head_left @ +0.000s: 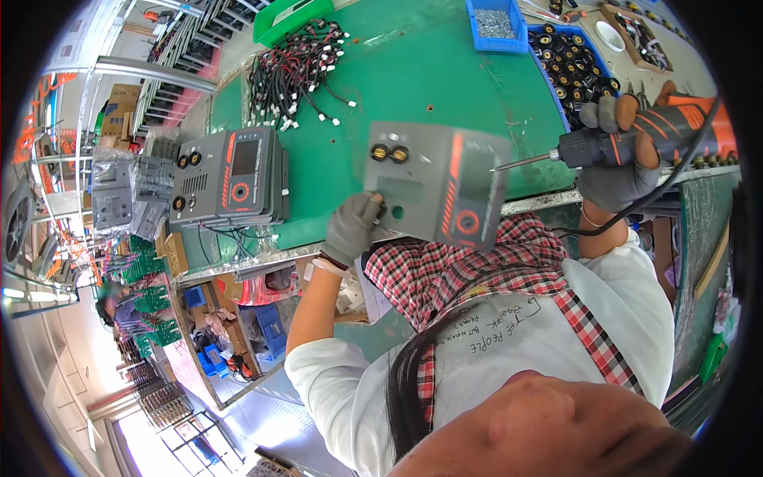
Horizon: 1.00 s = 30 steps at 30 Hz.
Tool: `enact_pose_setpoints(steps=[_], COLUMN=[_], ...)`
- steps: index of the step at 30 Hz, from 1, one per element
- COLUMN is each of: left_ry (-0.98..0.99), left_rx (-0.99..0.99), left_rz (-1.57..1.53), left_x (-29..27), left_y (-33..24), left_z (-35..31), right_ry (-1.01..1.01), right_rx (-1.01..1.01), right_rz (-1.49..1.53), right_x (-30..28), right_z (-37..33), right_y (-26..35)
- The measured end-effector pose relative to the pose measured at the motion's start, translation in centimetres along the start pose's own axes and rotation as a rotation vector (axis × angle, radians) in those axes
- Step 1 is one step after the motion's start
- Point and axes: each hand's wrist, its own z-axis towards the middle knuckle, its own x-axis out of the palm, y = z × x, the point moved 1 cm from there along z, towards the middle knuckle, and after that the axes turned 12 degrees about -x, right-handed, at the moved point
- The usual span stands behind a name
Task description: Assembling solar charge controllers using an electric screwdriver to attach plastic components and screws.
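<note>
My left hand (pixel 350 229), in a grey glove, grips the lower left corner of a grey front panel (pixel 425 179). The panel is tilted up off the bench's front edge and slightly blurred. Orange stripes, a window and two brass-and-black sockets mark its face; a round hole shows near my fingers. Something small and dark, perhaps another socket, sits at my fingertips, partly hidden. My right hand (pixel 618 159), gloved with some fingertips bare, is wrapped round a black-and-orange electric screwdriver (pixel 588 147). Its bit points left, with the tip beside the panel's right edge; whether they touch I cannot tell.
A stack of similar panels (pixel 218 179) lies left on the green bench (pixel 381 79). Behind it is a heap of cables with white plugs (pixel 298 71). Far right stand blue bins of screws (pixel 494 25) and black sockets (pixel 568 67). The screwdriver's cord (pixel 664 195) hangs beside my right arm.
</note>
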Motion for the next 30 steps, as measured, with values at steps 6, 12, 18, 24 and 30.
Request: enact_pose_setpoints(steps=[6,12,18,24,30], left_ry=[0.027,-0.042,-0.295,-0.412,-0.379], left_rx=[0.171,0.232,-0.535,-0.720,-0.626], left_rz=[0.197,0.123,-0.238,-0.172,0.104], left_x=[0.5,0.6,-2.6,-4.4,-2.1], left_y=[-2.8,-1.0,4.8,9.6,11.0], left_z=[0.8,3.0,9.6,20.3,28.6], right_ry=[-0.046,-0.322,-0.404,-0.250,-0.383], right_rx=[0.272,0.732,0.922,0.879,0.882], right_rz=[0.037,0.006,0.053,0.043,0.007], right_x=[1.3,0.1,-1.3,-4.1,-2.4], right_z=[-2.8,-7.4,-9.3,-11.0,-10.2], right_y=[-4.8,-10.9,-13.7,-15.0,-14.0])
